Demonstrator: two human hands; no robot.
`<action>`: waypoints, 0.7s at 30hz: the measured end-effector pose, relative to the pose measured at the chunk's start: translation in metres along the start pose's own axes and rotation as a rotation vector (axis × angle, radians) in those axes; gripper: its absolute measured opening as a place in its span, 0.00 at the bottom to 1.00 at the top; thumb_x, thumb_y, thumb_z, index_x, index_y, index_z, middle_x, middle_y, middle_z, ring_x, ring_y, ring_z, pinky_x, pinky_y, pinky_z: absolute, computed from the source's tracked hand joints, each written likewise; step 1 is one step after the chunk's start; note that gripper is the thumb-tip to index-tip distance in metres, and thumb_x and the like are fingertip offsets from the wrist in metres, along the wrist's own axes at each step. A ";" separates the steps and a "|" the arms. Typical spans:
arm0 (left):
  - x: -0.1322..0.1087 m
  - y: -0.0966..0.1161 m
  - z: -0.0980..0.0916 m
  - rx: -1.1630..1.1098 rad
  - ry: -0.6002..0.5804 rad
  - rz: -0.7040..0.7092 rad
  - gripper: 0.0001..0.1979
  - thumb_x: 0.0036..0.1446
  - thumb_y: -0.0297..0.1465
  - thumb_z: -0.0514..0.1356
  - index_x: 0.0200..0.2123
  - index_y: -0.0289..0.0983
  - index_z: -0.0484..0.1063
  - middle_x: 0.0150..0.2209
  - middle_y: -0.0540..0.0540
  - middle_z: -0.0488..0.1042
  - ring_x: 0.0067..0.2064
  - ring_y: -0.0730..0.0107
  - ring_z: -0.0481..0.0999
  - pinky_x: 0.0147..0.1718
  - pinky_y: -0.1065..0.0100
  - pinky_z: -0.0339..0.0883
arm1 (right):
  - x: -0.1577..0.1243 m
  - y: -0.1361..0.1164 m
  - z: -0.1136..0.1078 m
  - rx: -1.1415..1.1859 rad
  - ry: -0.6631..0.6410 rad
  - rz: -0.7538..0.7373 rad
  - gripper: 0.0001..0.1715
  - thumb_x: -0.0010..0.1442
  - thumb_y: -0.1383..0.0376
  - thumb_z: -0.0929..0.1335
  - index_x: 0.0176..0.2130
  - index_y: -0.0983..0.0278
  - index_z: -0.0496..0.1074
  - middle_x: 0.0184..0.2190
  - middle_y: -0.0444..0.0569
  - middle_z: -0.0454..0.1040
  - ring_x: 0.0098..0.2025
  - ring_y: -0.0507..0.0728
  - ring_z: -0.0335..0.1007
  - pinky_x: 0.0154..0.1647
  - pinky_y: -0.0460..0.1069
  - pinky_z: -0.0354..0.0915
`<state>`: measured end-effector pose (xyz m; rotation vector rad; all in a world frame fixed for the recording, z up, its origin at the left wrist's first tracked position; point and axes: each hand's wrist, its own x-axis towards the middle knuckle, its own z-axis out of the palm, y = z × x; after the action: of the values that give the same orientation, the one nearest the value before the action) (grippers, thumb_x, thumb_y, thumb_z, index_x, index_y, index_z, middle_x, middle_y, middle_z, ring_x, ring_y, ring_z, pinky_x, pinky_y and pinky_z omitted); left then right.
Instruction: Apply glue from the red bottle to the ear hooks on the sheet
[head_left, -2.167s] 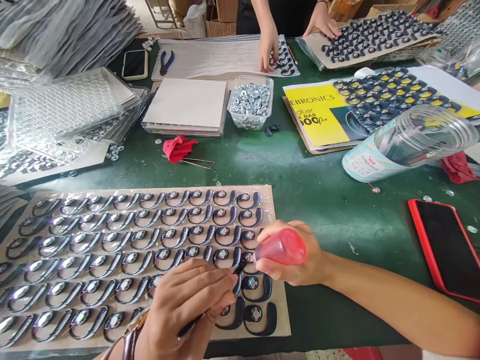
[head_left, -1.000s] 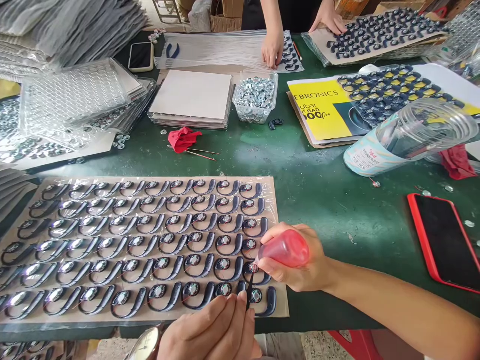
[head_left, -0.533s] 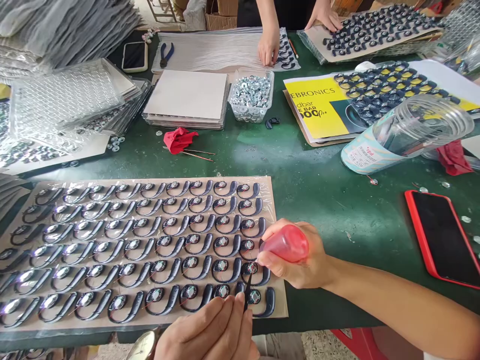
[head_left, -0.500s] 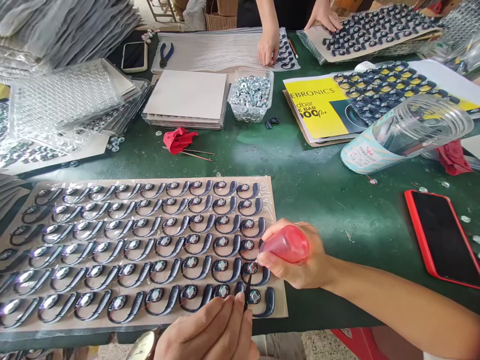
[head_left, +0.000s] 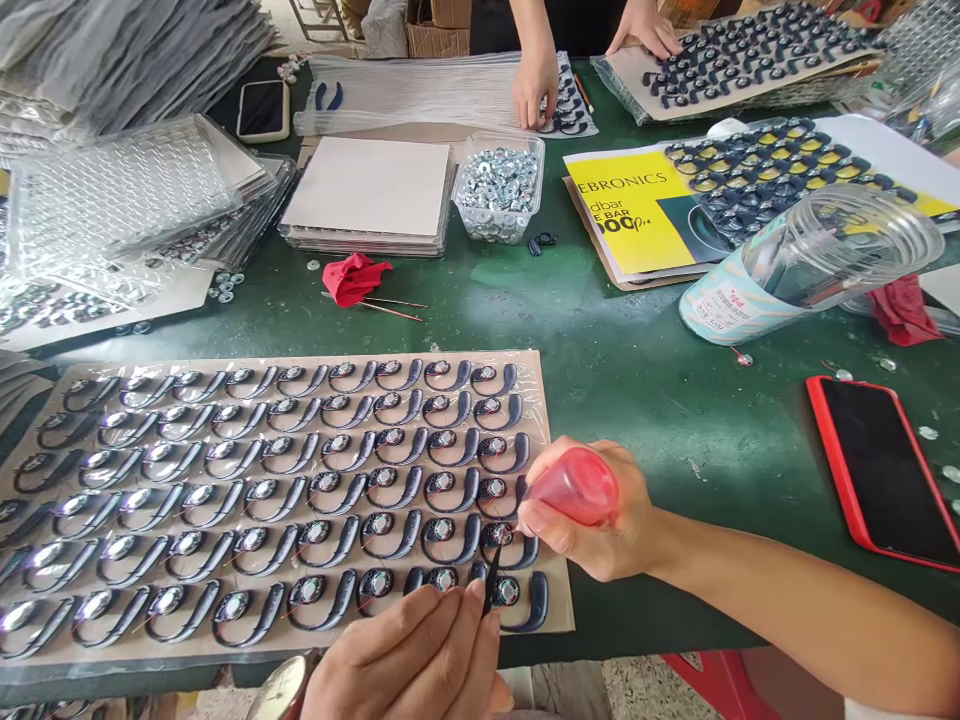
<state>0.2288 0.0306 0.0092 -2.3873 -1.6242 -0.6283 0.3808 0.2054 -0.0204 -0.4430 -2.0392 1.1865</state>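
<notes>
My right hand is wrapped round a red translucent squeeze bottle, its nozzle end pointing left and down at the right-hand column of parts. My left hand pinches black tweezers, whose tip touches or nearly touches a small round speaker in a black ear-hook shell. Rows of such ear-hook shells, with silvery round speakers and thin reddish wires, lie on a film-covered cardboard sheet. My fingers hide part of the bottom row.
A red-cased phone lies right, below a tilted clear jar. Further back are a tub of metal discs, stacked trays, a red cloth and a yellow printed sheet. Across the table, another person's hands handle more parts.
The view has shifted slightly. The tweezers stay at the same speaker, with the left hand a little further left. The bottle remains in the right hand, tilted slightly differently.
</notes>
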 end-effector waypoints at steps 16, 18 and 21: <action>0.011 -0.025 -0.005 -0.459 0.052 -0.084 0.10 0.63 0.22 0.55 0.39 0.27 0.77 0.36 0.42 0.81 0.39 0.69 0.81 0.39 0.68 0.76 | -0.003 -0.002 0.001 -0.035 -0.002 -0.086 0.12 0.59 0.62 0.71 0.27 0.64 0.69 0.18 0.42 0.71 0.17 0.48 0.66 0.17 0.43 0.62; 0.012 -0.028 -0.005 -0.510 0.046 -0.106 0.10 0.61 0.20 0.55 0.40 0.26 0.76 0.35 0.41 0.81 0.38 0.70 0.81 0.39 0.69 0.76 | -0.004 -0.002 0.003 -0.040 -0.005 -0.101 0.13 0.60 0.61 0.71 0.28 0.64 0.69 0.19 0.42 0.72 0.18 0.49 0.68 0.19 0.43 0.64; 0.014 -0.031 -0.003 -0.545 0.039 -0.148 0.09 0.60 0.20 0.55 0.39 0.27 0.76 0.34 0.41 0.81 0.35 0.71 0.81 0.38 0.70 0.76 | -0.005 -0.002 0.003 -0.006 -0.008 -0.104 0.12 0.59 0.59 0.72 0.31 0.65 0.71 0.19 0.43 0.74 0.18 0.49 0.69 0.20 0.43 0.66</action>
<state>0.2043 0.0531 0.0161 -2.5890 -1.8056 -1.2806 0.3817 0.1995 -0.0216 -0.3314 -2.0472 1.1217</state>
